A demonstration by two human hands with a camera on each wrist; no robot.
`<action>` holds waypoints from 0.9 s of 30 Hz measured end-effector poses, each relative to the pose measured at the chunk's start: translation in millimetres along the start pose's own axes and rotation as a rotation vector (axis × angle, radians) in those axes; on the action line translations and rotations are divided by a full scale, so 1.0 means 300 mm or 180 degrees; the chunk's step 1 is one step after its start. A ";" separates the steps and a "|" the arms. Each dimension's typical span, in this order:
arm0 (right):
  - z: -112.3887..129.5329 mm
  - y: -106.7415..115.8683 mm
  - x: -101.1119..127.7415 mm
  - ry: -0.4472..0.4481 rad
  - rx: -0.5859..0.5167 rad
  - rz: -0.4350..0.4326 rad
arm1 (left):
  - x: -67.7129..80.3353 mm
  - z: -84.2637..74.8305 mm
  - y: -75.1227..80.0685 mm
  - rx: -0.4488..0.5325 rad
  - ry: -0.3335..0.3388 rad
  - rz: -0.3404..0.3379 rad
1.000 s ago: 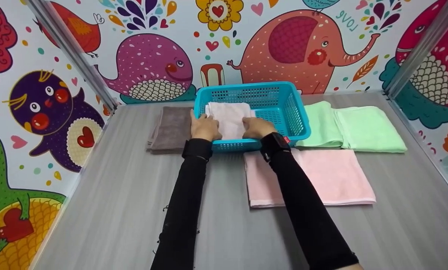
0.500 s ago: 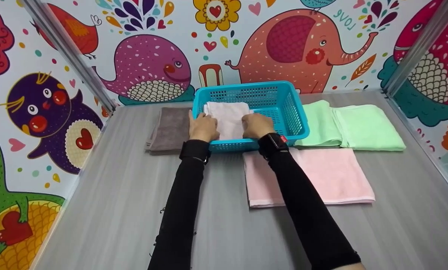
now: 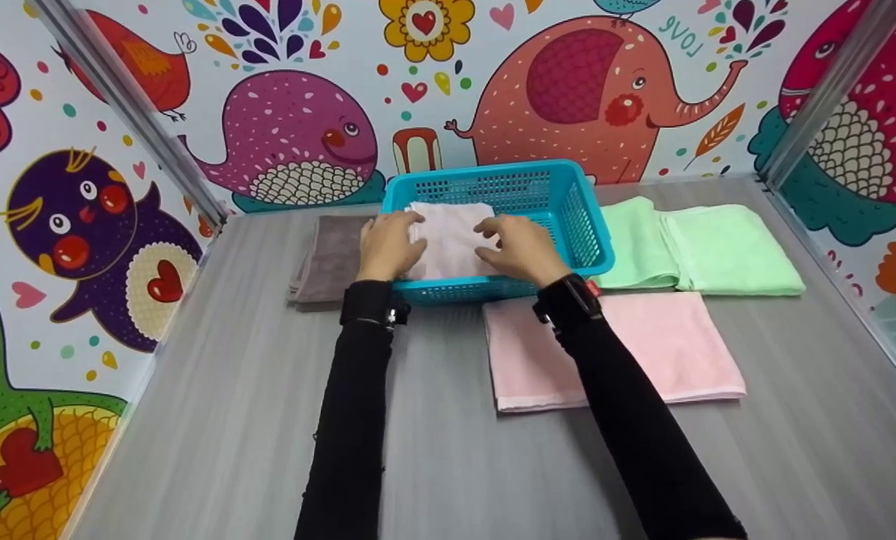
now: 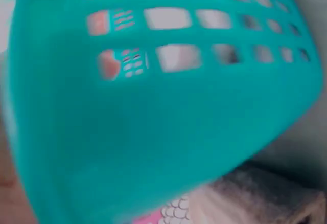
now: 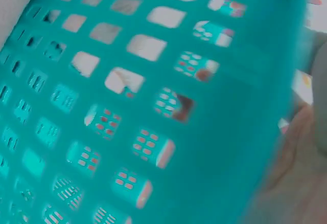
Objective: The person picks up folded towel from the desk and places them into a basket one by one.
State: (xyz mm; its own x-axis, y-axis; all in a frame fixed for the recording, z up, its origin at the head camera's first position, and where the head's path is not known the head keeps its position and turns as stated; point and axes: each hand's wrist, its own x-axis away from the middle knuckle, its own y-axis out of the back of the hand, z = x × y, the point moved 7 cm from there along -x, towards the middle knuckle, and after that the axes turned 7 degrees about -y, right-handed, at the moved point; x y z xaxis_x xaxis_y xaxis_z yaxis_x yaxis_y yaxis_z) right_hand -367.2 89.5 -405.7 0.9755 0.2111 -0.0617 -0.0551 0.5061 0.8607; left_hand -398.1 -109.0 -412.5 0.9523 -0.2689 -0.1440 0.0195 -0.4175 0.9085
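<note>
Settling white towel [image 3: 448,236] into basket [image 3: 579,217] at 12 o'clock, left hand [image 3: 384,244] and right hand [image 3: 519,247] flat on it, gripping nothing; next, lifting clear.

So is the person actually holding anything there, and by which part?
Nothing is gripped: the left hand and right hand rest flat on the folded white towel in the basket.

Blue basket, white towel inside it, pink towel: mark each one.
blue basket [image 3: 588,225], head view, right side wall.
white towel [image 3: 451,236], head view, middle of the folded top.
pink towel [image 3: 672,349], head view, bare right half.
</note>
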 end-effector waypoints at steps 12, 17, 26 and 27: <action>0.018 -0.052 0.144 0.0651 -0.0176 0.0128 | 0.099 0.230 0.070 0.0556 0.0327 -0.0371; -0.002 -0.067 0.146 0.0571 -0.0081 0.0083 | 0.162 0.383 0.051 0.0338 0.0579 -0.0331; -0.010 -0.083 0.144 0.0533 0.0091 0.0062 | 0.236 0.567 -0.021 0.0324 0.0995 -0.0030; -0.009 -0.084 0.143 0.0532 0.0099 0.0058 | 0.237 0.570 -0.024 0.0344 0.0978 0.0020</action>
State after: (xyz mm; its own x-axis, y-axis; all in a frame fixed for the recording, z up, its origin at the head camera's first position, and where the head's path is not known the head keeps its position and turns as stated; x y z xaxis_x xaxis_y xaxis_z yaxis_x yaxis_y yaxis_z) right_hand -324.5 88.2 -431.4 0.9253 0.3574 -0.1267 -0.0635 0.4753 0.8775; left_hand -382.7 -273.6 -496.4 1.0000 -0.0042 0.0016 -0.0035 -0.5109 0.8596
